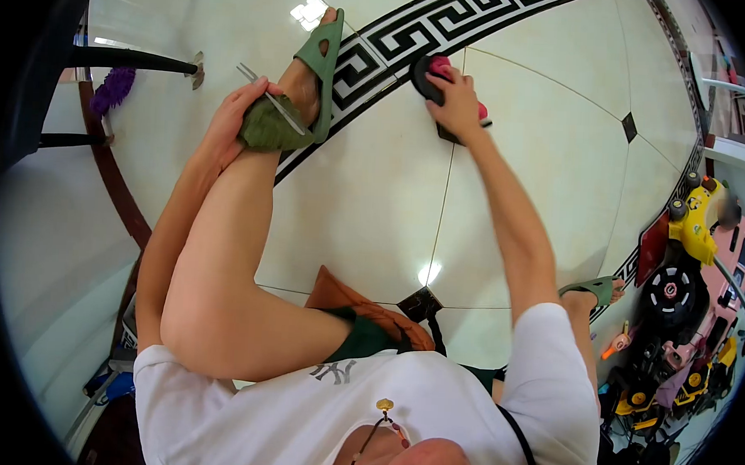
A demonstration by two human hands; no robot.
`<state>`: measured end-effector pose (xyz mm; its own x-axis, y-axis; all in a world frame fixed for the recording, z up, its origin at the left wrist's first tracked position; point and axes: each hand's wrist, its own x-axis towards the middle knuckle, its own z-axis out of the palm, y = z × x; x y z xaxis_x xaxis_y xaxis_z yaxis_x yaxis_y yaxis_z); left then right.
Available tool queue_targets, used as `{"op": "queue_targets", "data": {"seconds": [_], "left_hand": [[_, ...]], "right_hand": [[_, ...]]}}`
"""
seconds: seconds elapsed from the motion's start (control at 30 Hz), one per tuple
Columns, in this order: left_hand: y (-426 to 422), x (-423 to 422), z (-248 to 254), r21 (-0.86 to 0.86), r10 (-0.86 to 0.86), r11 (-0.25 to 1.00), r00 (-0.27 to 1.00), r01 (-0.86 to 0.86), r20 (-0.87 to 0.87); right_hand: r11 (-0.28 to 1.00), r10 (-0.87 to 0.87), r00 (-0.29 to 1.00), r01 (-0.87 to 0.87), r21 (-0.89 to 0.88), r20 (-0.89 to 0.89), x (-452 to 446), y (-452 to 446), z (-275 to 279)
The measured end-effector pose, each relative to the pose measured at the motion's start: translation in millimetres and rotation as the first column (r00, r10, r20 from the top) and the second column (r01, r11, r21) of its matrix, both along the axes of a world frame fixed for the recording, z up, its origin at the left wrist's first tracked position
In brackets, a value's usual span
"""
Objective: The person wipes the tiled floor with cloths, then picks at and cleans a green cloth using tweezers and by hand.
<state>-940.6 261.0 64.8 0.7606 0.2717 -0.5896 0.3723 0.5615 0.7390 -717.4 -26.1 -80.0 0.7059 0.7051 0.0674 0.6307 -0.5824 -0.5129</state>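
My left hand (238, 114) is closed around a crumpled green cloth (269, 127) and a slim silver metal tool (284, 114) that looks like tweezers. The tool's two thin prongs point up and left, past my fingers. The hand rests by my ankle, just above a green slipper (327, 81). My right arm stretches forward to the floor, where my right hand (455, 101) grips a small black and pink-red thing (429, 75), perhaps a shoe. The fingers cover much of it, so its exact kind is unclear.
Glossy cream floor tiles (365, 207) carry a black key-pattern border (398, 38). Several toys lie at the right, among them a yellow toy vehicle (697, 218) and a black wheel (671, 290). Dark chair legs (135, 59) stand at the left. Orange-brown fabric (337, 291) lies beneath me.
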Motion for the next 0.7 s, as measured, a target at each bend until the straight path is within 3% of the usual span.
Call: {"op": "queue_targets", "data": {"seconds": [0.03, 0.2, 0.27, 0.37, 0.43, 0.5, 0.57, 0.6, 0.63, 0.7], "left_hand": [[-2, 1, 2, -0.002, 0.005, 1.000, 1.000, -0.005, 0.005], [-5, 3, 5, -0.036, 0.000, 0.999, 1.000, 0.000, 0.006], [-3, 3, 1, -0.018, -0.011, 1.000, 1.000, 0.011, 0.007], [-3, 2, 2, 0.004, -0.032, 0.999, 0.999, 0.032, 0.008], [-2, 0, -2, -0.011, -0.017, 1.000, 0.999, 0.018, 0.032], [-3, 0, -3, -0.024, -0.017, 1.000, 0.998, 0.018, 0.057], [-4, -1, 0, -0.032, -0.030, 0.999, 0.997, 0.032, 0.074], [-4, -3, 0, -0.031, -0.025, 0.999, 0.997, 0.027, 0.075], [-4, -2, -1, -0.030, -0.022, 0.999, 0.997, 0.024, 0.081], [-1, 1, -4, -0.026, -0.020, 0.999, 0.996, 0.022, 0.091]], "right_hand": [[0.996, -0.006, 0.996, 0.013, -0.083, 0.085, -13, 8, 1], [0.908, 0.416, 0.909, -0.414, 0.067, -0.020, -96, -19, -4], [0.881, 0.469, 0.864, -0.472, 0.028, -0.182, -140, -52, 3], [0.819, 0.567, 0.777, -0.566, 0.092, -0.272, -201, -104, 9], [0.746, 0.579, 0.696, -0.663, -0.069, -0.426, -232, -130, 26], [0.819, 0.510, 0.652, -0.567, 0.086, -0.562, -232, -153, 51], [0.963, 0.262, 0.640, -0.221, 0.153, -0.722, -204, -161, 81], [0.972, 0.225, 0.535, -0.059, 0.229, -0.814, -178, -167, 90], [0.983, 0.070, 0.490, 0.117, 0.145, -0.869, -152, -170, 112], [0.898, -0.039, 0.486, 0.401, 0.183, -0.873, -100, -191, 109]]}}
